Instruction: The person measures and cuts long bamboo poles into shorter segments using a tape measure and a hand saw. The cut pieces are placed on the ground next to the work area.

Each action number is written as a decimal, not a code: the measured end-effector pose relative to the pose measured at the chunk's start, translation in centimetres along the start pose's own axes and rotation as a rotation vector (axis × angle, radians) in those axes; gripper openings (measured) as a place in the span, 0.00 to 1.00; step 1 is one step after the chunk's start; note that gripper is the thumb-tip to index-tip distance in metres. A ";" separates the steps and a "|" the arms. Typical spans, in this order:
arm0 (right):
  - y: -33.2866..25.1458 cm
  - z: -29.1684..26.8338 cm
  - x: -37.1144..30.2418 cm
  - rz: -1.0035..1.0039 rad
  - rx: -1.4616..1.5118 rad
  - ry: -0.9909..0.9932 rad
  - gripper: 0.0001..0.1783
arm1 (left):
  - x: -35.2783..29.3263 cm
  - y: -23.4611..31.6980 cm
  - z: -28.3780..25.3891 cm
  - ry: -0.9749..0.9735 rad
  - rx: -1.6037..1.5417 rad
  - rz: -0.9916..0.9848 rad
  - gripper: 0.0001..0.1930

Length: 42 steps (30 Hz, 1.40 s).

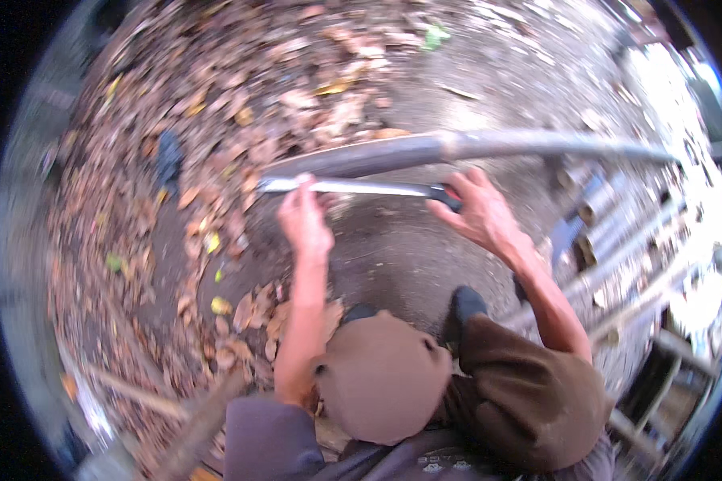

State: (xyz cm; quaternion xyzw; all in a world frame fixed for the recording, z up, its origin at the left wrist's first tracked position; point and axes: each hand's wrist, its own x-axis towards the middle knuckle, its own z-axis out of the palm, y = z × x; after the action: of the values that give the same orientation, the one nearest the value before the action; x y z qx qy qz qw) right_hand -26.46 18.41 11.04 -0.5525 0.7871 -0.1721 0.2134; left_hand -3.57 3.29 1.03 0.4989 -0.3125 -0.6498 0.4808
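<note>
The right hand (481, 210) hides part of the handle (448, 197), and the left hand (305, 227) covers a bit of the blade (377, 187), whose edge is too blurred to show whether it has teeth. The left knee (381, 381) hides most of one shoe (359, 311), while the picture's bottom cuts off the shirt (271, 441). Leaves (208, 88) at upper left smear into streaks.

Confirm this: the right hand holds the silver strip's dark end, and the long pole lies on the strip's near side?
Not quite: the head view shows the long pole beyond the silver strip; the right hand holds the strip's dark end.
</note>
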 end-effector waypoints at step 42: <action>29.4 -11.6 0.2 -0.006 0.119 0.126 0.29 | -2.9 -7.1 33.4 -1.191 1.486 0.240 0.44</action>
State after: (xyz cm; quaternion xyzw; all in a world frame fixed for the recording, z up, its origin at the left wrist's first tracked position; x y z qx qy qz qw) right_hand -56.01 28.31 5.95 -0.5295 0.7856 -0.2537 0.1954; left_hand -37.35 6.02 6.01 0.2290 -0.8868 -0.3790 -0.1326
